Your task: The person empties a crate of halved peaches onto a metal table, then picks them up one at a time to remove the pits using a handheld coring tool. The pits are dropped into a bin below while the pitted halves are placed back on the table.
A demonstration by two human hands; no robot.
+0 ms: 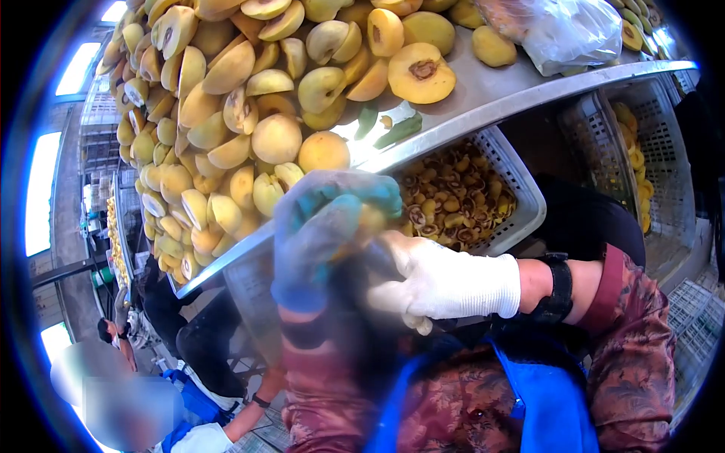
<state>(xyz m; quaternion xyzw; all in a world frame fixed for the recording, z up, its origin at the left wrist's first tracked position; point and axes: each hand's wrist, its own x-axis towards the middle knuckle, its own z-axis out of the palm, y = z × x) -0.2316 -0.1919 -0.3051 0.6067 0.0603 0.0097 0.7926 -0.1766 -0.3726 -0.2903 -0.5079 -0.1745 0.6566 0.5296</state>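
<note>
My left hand, in a grey and teal glove, is curled around a yellow peach piece at the table's edge, blurred by motion. Close against it, my right hand wears a white knit glove and has its fingers closed; what they grip is hidden and I cannot tell what it is. Just beyond both hands lies a big heap of halved yellow peaches on the metal table. One half, cut side up, shows its brown pit hollow.
Below the table edge, a white crate holds many scooped pit pieces. Another crate with peach pieces stands at right. A clear plastic bag and green leaves lie on the table. Another person sits at lower left.
</note>
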